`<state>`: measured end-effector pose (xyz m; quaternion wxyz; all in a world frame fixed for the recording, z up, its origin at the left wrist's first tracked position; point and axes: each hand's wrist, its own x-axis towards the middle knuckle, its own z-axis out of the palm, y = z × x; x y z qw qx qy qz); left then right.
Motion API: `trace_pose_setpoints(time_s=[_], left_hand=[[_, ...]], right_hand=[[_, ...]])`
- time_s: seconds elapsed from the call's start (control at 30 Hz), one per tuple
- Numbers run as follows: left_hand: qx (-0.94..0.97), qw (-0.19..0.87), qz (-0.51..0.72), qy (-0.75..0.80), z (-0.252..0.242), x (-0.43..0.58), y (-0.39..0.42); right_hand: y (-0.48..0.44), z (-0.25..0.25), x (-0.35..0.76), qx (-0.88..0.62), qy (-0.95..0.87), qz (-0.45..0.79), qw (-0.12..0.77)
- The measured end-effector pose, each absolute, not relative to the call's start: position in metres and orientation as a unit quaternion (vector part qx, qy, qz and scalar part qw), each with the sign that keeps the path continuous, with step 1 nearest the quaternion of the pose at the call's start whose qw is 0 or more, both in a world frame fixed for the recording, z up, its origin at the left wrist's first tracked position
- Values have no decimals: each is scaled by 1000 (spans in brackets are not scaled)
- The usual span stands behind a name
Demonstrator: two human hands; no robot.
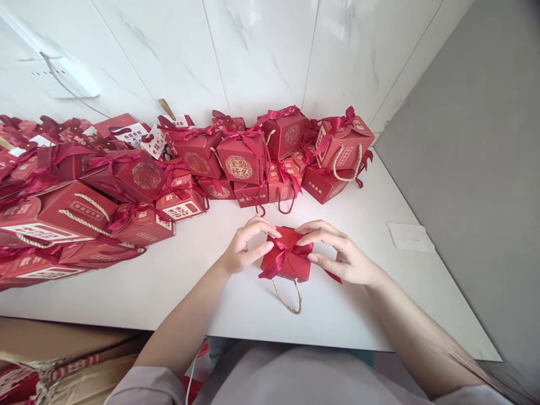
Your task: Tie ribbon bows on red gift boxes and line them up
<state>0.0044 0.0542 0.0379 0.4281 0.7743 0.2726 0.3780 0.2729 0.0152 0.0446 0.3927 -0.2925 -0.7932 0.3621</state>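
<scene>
A small red gift box [295, 271] stands on the white table in front of me, its top tied with a dark red ribbon [280, 263] in a bow. A twisted beige cord handle [300, 304] hangs from its near side onto the table. My left hand [247, 243] is at the left part of the bow, thumb and forefinger curled around the ribbon there. On the other side, my right hand [341, 256] has its fingers and thumb closed about the right loop. One ribbon tail [334, 276] sticks out under my right hand.
Finished-looking red boxes with bows [240, 160] are stacked along the marble wall, with a larger pile [54, 214] on the left. A white paper [410, 237] lies at the table's right edge. An open cardboard box [84, 371] stands below at the left.
</scene>
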Motion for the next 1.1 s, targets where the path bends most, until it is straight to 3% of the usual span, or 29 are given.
trace_pose_setpoints(time_s=[0.17, 0.37, 0.43, 0.63, 0.87, 1.1], left_hand=[[805, 338, 398, 281, 44, 9, 52], [868, 93, 320, 368, 58, -7, 57], [883, 131, 252, 373, 62, -16, 61], [843, 381, 63, 374, 62, -25, 68], [824, 433, 112, 348, 65, -20, 62], [776, 516, 31, 360, 64, -24, 62]], right_hand=[[18, 42, 271, -346, -771, 359, 398], [17, 42, 273, -361, -755, 376, 398], [16, 42, 272, -356, -755, 379, 399], [15, 44, 271, -349, -769, 385, 372], [16, 45, 270, -357, -756, 416, 358], [18, 45, 271, -347, -696, 504, 377]])
